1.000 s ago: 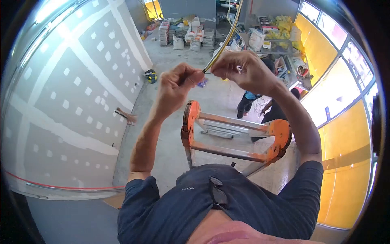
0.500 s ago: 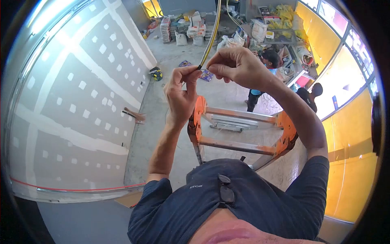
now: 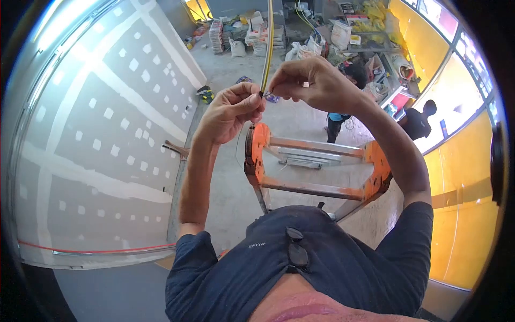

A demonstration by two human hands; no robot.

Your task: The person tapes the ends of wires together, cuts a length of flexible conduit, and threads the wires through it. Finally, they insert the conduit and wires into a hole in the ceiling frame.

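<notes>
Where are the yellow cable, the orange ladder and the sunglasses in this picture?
yellow cable [image 3: 266, 48], head view, on its sheath above the hands.
orange ladder [image 3: 252, 155], head view, on its left orange top cap.
sunglasses [image 3: 296, 252], head view, on a lens hanging from the shirt collar.

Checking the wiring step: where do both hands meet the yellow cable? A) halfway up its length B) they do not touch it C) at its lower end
C: the left hand and right hand pinch the cable at its lower tip, above the ladder.
</notes>
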